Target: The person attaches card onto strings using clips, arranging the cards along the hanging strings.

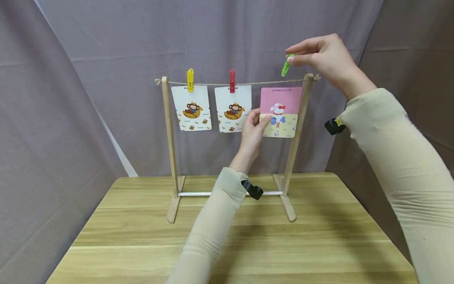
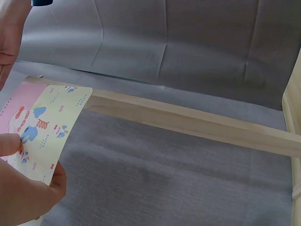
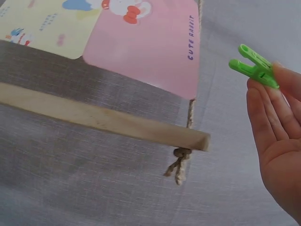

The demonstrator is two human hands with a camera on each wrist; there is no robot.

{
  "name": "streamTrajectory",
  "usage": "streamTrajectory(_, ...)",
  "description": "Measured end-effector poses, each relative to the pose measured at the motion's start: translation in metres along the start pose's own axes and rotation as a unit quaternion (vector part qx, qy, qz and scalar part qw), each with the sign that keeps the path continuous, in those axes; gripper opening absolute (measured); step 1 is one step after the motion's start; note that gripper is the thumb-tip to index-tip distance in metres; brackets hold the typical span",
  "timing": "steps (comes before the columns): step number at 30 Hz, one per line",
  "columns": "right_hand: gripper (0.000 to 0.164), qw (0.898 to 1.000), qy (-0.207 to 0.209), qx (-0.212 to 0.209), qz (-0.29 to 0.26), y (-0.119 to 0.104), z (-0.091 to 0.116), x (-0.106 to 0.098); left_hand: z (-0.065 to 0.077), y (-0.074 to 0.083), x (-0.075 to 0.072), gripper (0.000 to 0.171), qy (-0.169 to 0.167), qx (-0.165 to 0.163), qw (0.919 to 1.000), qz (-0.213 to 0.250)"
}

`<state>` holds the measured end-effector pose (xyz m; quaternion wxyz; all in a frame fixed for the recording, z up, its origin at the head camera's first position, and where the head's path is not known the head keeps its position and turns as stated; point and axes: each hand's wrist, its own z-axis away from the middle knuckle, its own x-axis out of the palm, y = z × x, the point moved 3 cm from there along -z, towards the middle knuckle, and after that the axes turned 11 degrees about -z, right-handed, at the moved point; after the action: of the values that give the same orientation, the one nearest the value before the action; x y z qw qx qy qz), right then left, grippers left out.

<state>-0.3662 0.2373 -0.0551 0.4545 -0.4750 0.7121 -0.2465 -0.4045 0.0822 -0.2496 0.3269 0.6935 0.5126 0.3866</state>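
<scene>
In the head view my left hand (image 1: 252, 132) pinches a pink and yellow rabbit card (image 1: 281, 98) at its left edge, thumb on the printed face and fingers behind. The card's top edge is close by the rope (image 1: 269, 83), near the right post. Above the rope my right hand (image 1: 328, 55) pinches a green clothespin (image 1: 286, 66) between thumb and fingers. Seen in the right wrist view, the clothespin (image 3: 254, 67) has its free ends spread apart, with nothing between them. The right wrist view also shows the pink part of the card (image 3: 146, 56) beside the rope.
Two white monkey cards (image 1: 193, 114) hang from the rope, one by a yellow clothespin (image 1: 190, 81), the other by a red clothespin (image 1: 232, 81). The rope is knotted to a wooden stand (image 1: 170, 146) on a wooden table (image 1: 142, 244). Grey curtains (image 1: 117, 39) stand behind.
</scene>
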Motion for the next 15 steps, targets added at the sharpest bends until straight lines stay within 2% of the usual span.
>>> streamTrajectory(7,0.042,0.999,-0.021,0.021,0.021,0.012,-0.001,0.001,-0.001,-0.003,-0.001,0.026,0.000,0.000,1.0000,-0.009)
streamTrajectory(15,0.044,0.999,-0.017,0.027,0.040,0.018,0.000,-0.005,-0.003,-0.001,-0.001,0.025,0.002,0.005,1.0000,0.000)
